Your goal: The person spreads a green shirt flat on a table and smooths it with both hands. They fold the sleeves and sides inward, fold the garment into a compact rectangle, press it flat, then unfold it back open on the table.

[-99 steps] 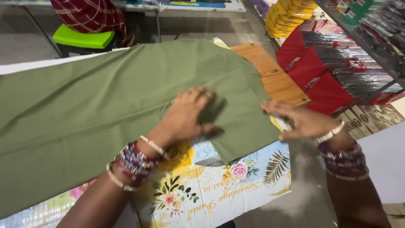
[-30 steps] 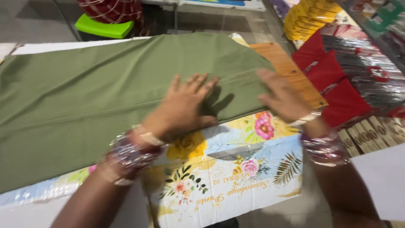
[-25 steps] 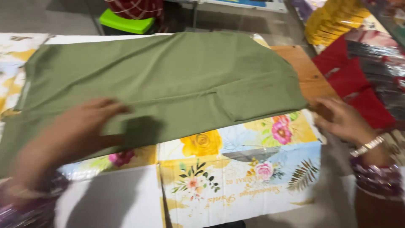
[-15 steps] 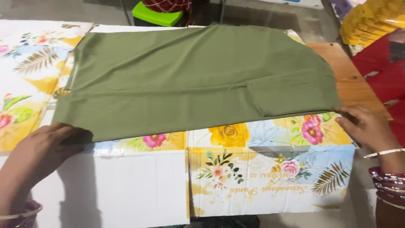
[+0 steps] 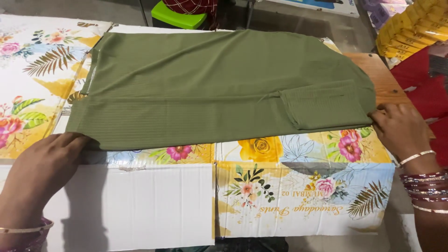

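Observation:
An olive green garment point(image 5: 210, 84) lies spread flat over flattened floral printed cardboard point(image 5: 298, 186). A folded sleeve point(image 5: 326, 105) rests on its right part. My left hand point(image 5: 44, 163) grips the garment's near left corner, fingers tucked under the hem. At the near right corner my right hand point(image 5: 401, 130) pinches the cloth edge; bangles circle that wrist. Both hands hold the near edge taut.
A green plastic stool point(image 5: 179, 16) stands beyond the table's far edge. Yellow packets point(image 5: 410, 30) are stacked at the far right above red cloth point(image 5: 427, 88). A wooden board point(image 5: 382, 77) shows under the garment's right end.
My left hand left the middle of the garment and slid to its near left corner. My right hand shifted to the near right corner. The view swung left.

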